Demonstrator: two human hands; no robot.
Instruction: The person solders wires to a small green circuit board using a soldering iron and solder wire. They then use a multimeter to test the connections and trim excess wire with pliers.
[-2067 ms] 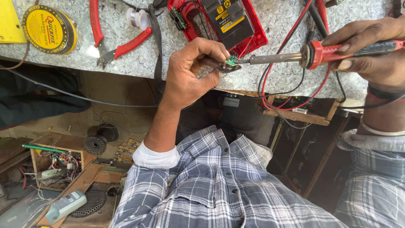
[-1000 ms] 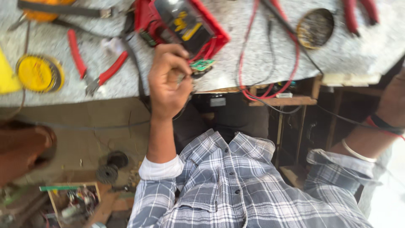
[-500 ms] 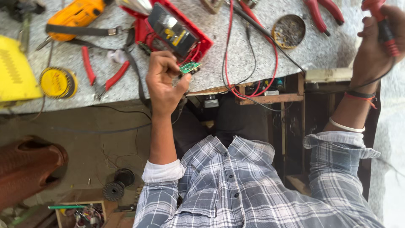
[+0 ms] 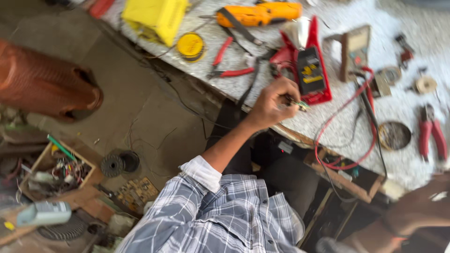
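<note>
My left hand (image 4: pixel 274 100) is closed over the edge of the speckled stone bench (image 4: pixel 422 33), pinching a small green circuit part (image 4: pixel 302 106) between its fingertips. Just beyond it lies a red multimeter (image 4: pixel 311 70), whose red and black leads (image 4: pixel 347 136) loop over the bench edge. My right hand (image 4: pixel 422 206) is low at the bottom right, below the bench and blurred. What it holds does not show. Plaid shirt sleeves cover both arms.
On the bench lie an orange drill (image 4: pixel 260 13), a yellow box (image 4: pixel 154 18), a yellow round tin (image 4: pixel 191 45), red pliers (image 4: pixel 227 61), a second pair (image 4: pixel 433 133), a brown meter (image 4: pixel 354 47) and a round dish (image 4: pixel 394 136). On the floor are a brown pot (image 4: pixel 47 84) and a parts box (image 4: pixel 56 168).
My right hand, raised with a red-handled soldering iron half a second ago, has dropped to the bottom right. My left hand still pinches the green part. The view has swung and tilted.
</note>
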